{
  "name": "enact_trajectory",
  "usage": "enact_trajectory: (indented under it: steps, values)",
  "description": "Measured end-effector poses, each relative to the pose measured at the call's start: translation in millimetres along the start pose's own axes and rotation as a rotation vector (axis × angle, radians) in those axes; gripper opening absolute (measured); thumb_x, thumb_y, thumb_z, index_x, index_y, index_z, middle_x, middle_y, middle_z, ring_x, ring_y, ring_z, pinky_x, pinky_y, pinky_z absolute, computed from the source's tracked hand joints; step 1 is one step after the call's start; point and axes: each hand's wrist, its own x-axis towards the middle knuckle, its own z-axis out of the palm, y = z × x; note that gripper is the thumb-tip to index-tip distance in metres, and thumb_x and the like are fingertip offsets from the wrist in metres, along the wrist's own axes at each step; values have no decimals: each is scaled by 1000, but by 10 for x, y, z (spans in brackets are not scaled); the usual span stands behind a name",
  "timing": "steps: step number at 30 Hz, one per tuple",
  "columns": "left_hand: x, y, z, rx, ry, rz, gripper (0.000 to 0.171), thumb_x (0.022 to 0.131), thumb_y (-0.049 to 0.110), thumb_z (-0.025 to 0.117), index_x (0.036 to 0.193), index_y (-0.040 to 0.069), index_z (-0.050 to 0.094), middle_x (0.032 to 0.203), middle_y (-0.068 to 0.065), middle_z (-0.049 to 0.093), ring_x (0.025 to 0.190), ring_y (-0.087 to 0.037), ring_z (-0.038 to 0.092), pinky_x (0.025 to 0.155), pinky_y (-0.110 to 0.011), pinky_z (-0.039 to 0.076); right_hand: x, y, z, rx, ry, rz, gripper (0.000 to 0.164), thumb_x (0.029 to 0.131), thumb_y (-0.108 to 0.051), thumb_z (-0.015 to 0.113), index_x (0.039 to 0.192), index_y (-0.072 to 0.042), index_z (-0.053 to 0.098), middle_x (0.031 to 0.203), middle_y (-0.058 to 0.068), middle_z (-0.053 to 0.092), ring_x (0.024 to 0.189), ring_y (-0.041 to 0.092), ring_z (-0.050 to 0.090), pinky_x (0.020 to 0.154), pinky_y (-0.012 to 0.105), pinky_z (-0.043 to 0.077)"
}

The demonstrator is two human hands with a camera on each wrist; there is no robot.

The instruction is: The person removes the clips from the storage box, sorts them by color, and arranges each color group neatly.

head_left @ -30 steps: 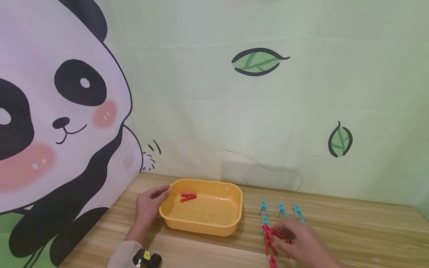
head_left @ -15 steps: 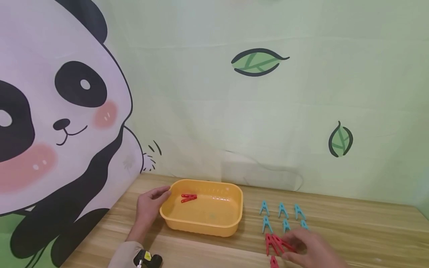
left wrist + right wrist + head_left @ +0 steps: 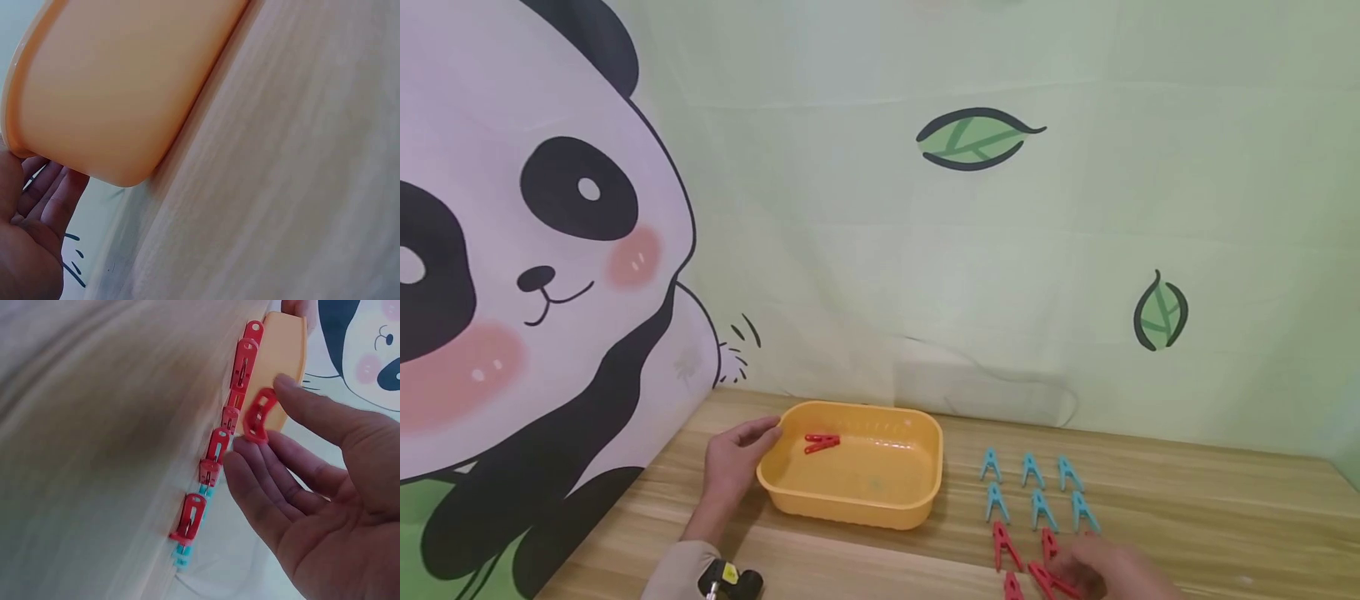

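Note:
My left hand (image 3: pixel 733 462) holds the left rim of a yellow plastic basin (image 3: pixel 850 515). In the left wrist view the thumb lies at the rim and the other fingers (image 3: pixel 65 200) are behind the basin wall. One red clothespin (image 3: pixel 822 443) lies inside the basin. At the lower right, my right hand (image 3: pixel 1105 567) pinches another red clothespin (image 3: pixel 259 415) between thumb and fingertips, just over the table. Beside it are more red clothespins, one red clothespin (image 3: pixel 1005 546) among them. Behind these, several blue clothespins (image 3: pixel 996 502) lie in two rows.
The wooden table (image 3: pixel 1210 500) runs back to a pale green cloth backdrop (image 3: pixel 820 250) printed with leaves. A large printed panda (image 3: pixel 572 333) covers the left side. A black device (image 3: pixel 730 579) sits on my left wrist.
My right hand has moved toward the lower right with a red clothespin, uncovering blue clothespins and leaving red ones apart on the table. The left hand and basin have stayed put.

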Motion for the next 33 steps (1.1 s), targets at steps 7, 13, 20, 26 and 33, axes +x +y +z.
enact_trajectory:
  steps: [7,13,20,26,33]
  values:
    - [2,2,0,-8,0,3,31,100,19,78,124,0,77,127,-16,74,116,-28,68,81,-9,51,-120,-162,9,36,-31,43,18,97,-21,79,108,-7,75,95,-5,73,82,10,68,71,25,56]
    - [-20,2,1,10,-10,-5,31,101,20,77,126,1,77,129,-17,74,119,-30,67,82,-9,51,-13,479,98,-28,-60,76,13,97,-34,79,101,-22,76,88,-15,71,80,7,67,69,25,56]
    - [-33,6,-3,-7,-19,-6,33,101,20,77,126,0,76,128,-17,74,118,-31,68,82,-9,52,26,809,134,-20,-47,88,14,95,-35,82,99,-24,74,86,-13,70,76,10,66,66,27,54]
    - [-11,9,2,-8,-7,4,32,100,19,77,125,0,77,125,-16,75,114,-26,68,82,-9,52,2,764,120,-26,2,56,18,90,-31,86,96,-21,72,82,-12,67,72,8,63,62,26,53]
    - [-2,24,2,-2,-5,3,32,100,19,77,125,0,77,125,-16,75,115,-25,68,82,-9,51,42,791,109,-25,8,120,25,89,-36,87,100,-19,72,83,-7,67,73,13,63,62,27,52]
